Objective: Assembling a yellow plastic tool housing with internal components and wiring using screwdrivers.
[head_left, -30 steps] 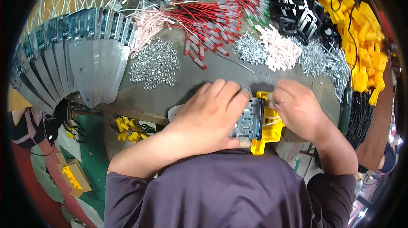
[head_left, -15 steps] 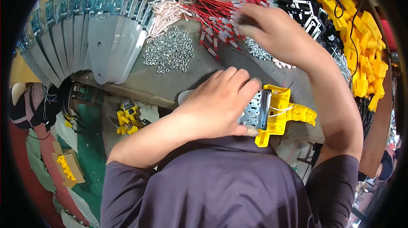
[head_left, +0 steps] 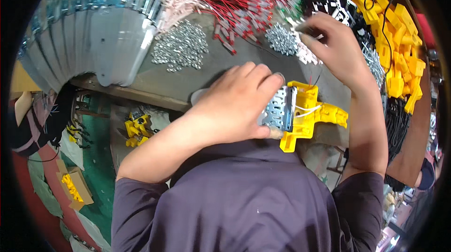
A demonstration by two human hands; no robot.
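Note:
My left hand (head_left: 239, 99) is closed around a slotted metal bracket (head_left: 277, 111), thumb along its near edge and fingers over its far side. The bracket sits against a yellow plastic housing (head_left: 304, 117), whose curved arm points right. White wires run from the bracket into the housing, and thin wires stick up at its far edge. A grey rounded end shows left of my hand; the rest of that part is hidden. My right hand (head_left: 333, 45) hovers by small white pieces (head_left: 307, 54), its thumb and forefinger bent and apart. I see nothing between them.
Metal nuts (head_left: 181, 45) lie heaped at left, with small silver parts (head_left: 281, 38) farther right. Red-wired connectors (head_left: 239, 10) spread behind. Grey blades (head_left: 110, 41) stand in a row at far left. Yellow housings (head_left: 404, 41) pile up at right. A cardboard box (head_left: 75, 187) is on the floor.
My right hand has moved right and toward me, from over the red-wired connectors to the white pieces. My left hand keeps hold of the bracket; the whole view has shifted slightly.

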